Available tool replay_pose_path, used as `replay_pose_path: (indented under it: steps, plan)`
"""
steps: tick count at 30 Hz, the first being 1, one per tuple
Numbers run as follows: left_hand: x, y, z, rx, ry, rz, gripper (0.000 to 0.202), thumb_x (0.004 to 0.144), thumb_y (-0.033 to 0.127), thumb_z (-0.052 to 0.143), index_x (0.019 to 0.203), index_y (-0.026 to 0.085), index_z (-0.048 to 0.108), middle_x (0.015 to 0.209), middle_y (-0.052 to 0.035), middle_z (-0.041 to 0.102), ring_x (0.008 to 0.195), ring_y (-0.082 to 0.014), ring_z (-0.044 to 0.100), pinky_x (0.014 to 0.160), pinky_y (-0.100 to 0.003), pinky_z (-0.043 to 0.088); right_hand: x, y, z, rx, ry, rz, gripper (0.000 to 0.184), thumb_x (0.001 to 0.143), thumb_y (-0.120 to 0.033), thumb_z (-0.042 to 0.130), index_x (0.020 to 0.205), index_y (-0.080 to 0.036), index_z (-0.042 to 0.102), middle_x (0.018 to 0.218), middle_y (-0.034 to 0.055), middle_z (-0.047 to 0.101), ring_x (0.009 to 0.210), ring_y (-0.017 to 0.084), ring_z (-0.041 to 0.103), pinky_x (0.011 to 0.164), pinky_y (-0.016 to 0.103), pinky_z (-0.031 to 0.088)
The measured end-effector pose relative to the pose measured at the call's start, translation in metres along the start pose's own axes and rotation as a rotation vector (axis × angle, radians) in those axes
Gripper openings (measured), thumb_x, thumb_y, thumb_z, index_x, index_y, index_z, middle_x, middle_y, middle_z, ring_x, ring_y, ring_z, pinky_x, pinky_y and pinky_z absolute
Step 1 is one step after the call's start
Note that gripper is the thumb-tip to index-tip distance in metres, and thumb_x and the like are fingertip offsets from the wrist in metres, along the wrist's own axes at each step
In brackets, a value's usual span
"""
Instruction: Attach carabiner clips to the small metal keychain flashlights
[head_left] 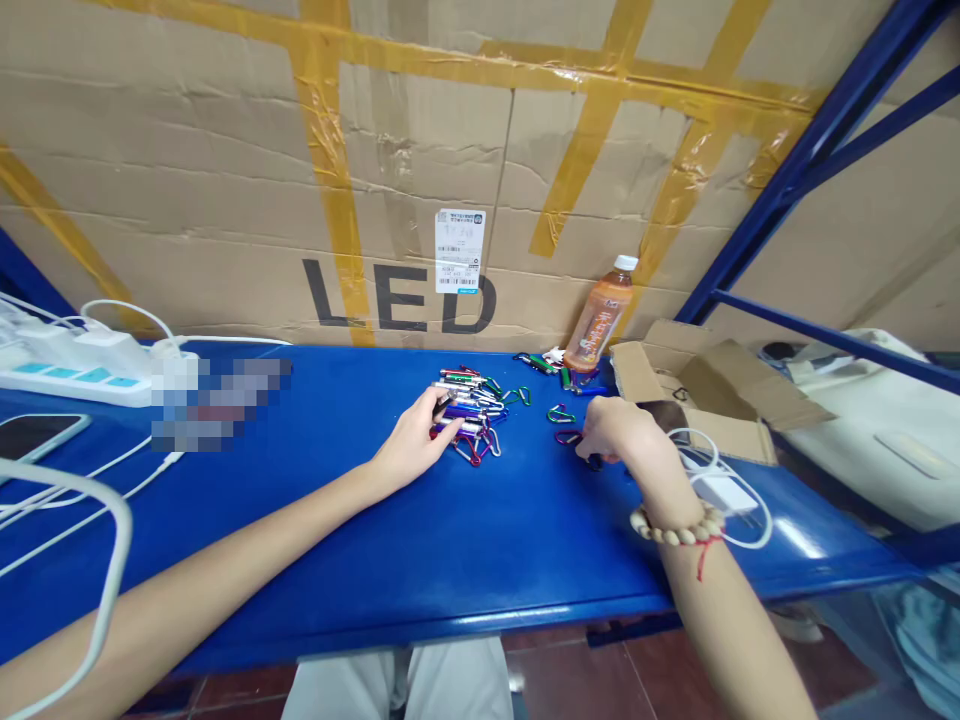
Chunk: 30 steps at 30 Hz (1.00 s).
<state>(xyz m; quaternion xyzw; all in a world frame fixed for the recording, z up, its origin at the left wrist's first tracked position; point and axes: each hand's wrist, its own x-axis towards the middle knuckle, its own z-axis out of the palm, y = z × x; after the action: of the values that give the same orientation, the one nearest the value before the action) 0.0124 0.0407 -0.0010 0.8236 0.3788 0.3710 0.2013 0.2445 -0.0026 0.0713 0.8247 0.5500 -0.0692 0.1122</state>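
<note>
A pile of small metal keychain flashlights [466,397] with coloured carabiner clips lies on the blue tabletop [360,560]. My left hand [416,435] is at the pile's left side, thumb and fingers closed around a dark-ended flashlight [444,404]. To the right, my right hand [626,440] reaches down with bent fingers onto a dark carabiner [594,462]; the fingertips are partly hidden. A dark red carabiner [568,437] shows beside those fingers. Just beyond lies a green carabiner [560,413], and more flashlights [536,363] are scattered near the bottle.
An orange drink bottle [600,315] stands at the back, beside an open cardboard box [697,400]. A white charger with cable [724,490] lies right of my right wrist. At left are a power strip [75,378], cables and a phone [41,440]. A large carton [247,200] walls the back.
</note>
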Motion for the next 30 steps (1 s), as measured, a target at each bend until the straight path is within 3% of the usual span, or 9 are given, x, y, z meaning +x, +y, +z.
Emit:
replay_pose_path:
  steps: [2, 5, 10, 15, 22, 26, 30]
  plan:
    - [0.001, -0.001, 0.001, -0.001, 0.019, -0.030, 0.015, 0.082, 0.026, 0.050, 0.087, 0.019, 0.039, 0.073, 0.0016, 0.049, 0.065, -0.0126, 0.050, 0.063, -0.025, 0.042, 0.000, -0.007, 0.002, -0.038, 0.040, 0.008, 0.017, 0.054, -0.015, 0.068, 0.071, -0.015, 0.067, 0.080, 0.0110, 0.067, 0.078, 0.024, 0.065, 0.064, 0.030, 0.050]
    - [0.002, -0.002, 0.001, -0.040, 0.031, -0.044, 0.020, 0.080, 0.025, 0.049, 0.077, 0.021, 0.030, 0.066, 0.0052, 0.040, 0.056, -0.0098, 0.042, 0.057, -0.023, 0.037, 0.000, -0.015, 0.005, -0.055, 0.042, -0.003, 0.028, 0.057, -0.017, 0.067, 0.085, -0.016, 0.068, 0.098, 0.0112, 0.066, 0.094, 0.026, 0.062, 0.075, 0.032, 0.049]
    - [0.001, 0.000, -0.001, -0.099, 0.052, -0.015, 0.022, 0.080, 0.025, 0.048, 0.074, 0.021, 0.027, 0.064, 0.0068, 0.036, 0.051, -0.0074, 0.036, 0.054, -0.020, 0.033, 0.003, -0.018, 0.005, -0.004, -0.006, -0.036, 0.034, 0.062, -0.017, 0.064, 0.095, -0.019, 0.066, 0.104, 0.0091, 0.065, 0.098, 0.025, 0.061, 0.078, 0.030, 0.048]
    - [-0.001, 0.006, -0.007, -0.137, 0.177, 0.010, 0.017, 0.081, 0.023, 0.046, 0.074, 0.021, 0.030, 0.063, 0.0067, 0.035, 0.053, -0.0073, 0.034, 0.056, -0.020, 0.032, 0.005, -0.013, 0.004, 0.012, 0.013, -0.022, 0.036, 0.065, -0.020, 0.063, 0.101, -0.019, 0.065, 0.108, 0.0090, 0.063, 0.101, 0.025, 0.059, 0.079, 0.030, 0.048]
    - [-0.001, 0.023, -0.019, -0.238, 0.154, -0.055, 0.018, 0.080, 0.022, 0.047, 0.073, 0.020, 0.031, 0.067, 0.0052, 0.040, 0.054, -0.0070, 0.034, 0.054, -0.020, 0.031, 0.005, -0.014, 0.005, 0.025, 0.027, -0.017, 0.031, 0.063, -0.015, 0.063, 0.093, -0.018, 0.067, 0.103, 0.0106, 0.064, 0.096, 0.025, 0.061, 0.075, 0.030, 0.049]
    - [-0.005, 0.033, -0.022, -0.367, 0.079, -0.121, 0.018, 0.079, 0.023, 0.049, 0.073, 0.020, 0.031, 0.066, 0.0055, 0.038, 0.057, -0.0076, 0.036, 0.056, -0.021, 0.032, 0.005, -0.010, 0.003, 0.040, 0.027, -0.015, 0.034, 0.063, -0.018, 0.063, 0.097, -0.018, 0.065, 0.097, 0.0095, 0.066, 0.078, 0.020, 0.066, 0.064, 0.025, 0.049]
    - [-0.011, 0.043, -0.020, -0.486, 0.048, -0.171, 0.016, 0.080, 0.024, 0.048, 0.075, 0.020, 0.034, 0.067, 0.0053, 0.038, 0.061, -0.0081, 0.037, 0.059, -0.021, 0.032, 0.006, -0.003, 0.002, 0.068, -0.142, 0.028, 0.027, 0.062, -0.019, 0.064, 0.089, -0.014, 0.065, 0.077, 0.0079, 0.068, 0.058, 0.016, 0.064, 0.053, 0.023, 0.047]
